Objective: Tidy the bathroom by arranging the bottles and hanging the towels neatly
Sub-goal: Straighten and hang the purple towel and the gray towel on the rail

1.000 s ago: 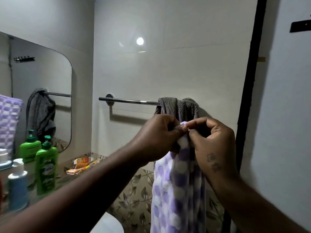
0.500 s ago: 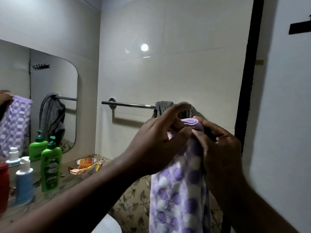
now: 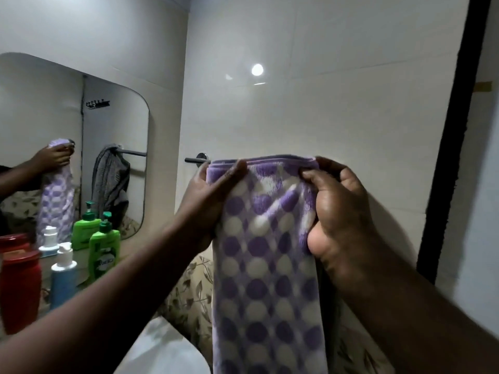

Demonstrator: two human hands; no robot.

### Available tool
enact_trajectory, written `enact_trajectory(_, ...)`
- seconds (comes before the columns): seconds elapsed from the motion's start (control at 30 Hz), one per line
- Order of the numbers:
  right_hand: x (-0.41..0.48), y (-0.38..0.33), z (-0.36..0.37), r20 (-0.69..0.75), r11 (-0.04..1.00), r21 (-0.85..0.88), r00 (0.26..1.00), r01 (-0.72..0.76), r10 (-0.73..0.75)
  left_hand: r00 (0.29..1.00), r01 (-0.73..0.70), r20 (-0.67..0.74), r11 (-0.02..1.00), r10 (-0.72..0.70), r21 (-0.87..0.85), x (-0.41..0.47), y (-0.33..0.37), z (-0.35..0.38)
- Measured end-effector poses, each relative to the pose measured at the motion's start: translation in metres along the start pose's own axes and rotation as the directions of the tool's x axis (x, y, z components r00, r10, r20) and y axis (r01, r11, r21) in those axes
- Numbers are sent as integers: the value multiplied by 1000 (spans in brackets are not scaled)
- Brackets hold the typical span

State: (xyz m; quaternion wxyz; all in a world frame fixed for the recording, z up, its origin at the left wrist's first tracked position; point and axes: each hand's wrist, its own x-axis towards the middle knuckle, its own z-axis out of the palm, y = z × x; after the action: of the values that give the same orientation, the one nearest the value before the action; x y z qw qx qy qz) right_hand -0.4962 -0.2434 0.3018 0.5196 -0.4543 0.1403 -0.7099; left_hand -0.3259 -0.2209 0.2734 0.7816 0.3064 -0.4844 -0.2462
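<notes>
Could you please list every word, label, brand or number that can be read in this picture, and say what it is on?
No text here can be read for certain.
Front green plastic pump bottle: label lettering, too blurred to read.
Red plastic jar: no lettering can be made out.
Blue plastic bottle with a white cap: no lettering shows.
Purple-and-white dotted towel: pattern only.

Two hands, the left hand (image 3: 208, 209) and the right hand (image 3: 340, 209), share one towel (image 3: 267, 265). Left of the left hand are three containers: one green pump bottle (image 3: 104, 251), one blue bottle (image 3: 62, 279) and one red jar (image 3: 19, 292). There is also one mirror (image 3: 40, 117) and one rail (image 3: 195, 159).
</notes>
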Motion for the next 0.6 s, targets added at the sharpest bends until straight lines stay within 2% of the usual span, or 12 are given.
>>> enact_trajectory(0.33, 83, 34, 115, -171, 965, -156, 956, 211, -236, 968, -199, 169, 979, 188, 47, 144, 41, -54)
enact_trajectory(0.43, 114, 46, 137, -217, 957, -190, 941, 220, -260, 944, -190, 304, 963, 127, 189, 177, 32, -75)
enact_trajectory(0.5, 134, 59, 149, -243, 953, -216, 934, 211, -262, 937, -181, 341, 940, 75, 290, 194, 15, -92)
enact_trajectory(0.6, 159, 83, 162, -263, 952, -254, 935, 172, -239, 943, -210, 307, 947, 130, 244, 220, -6, -106)
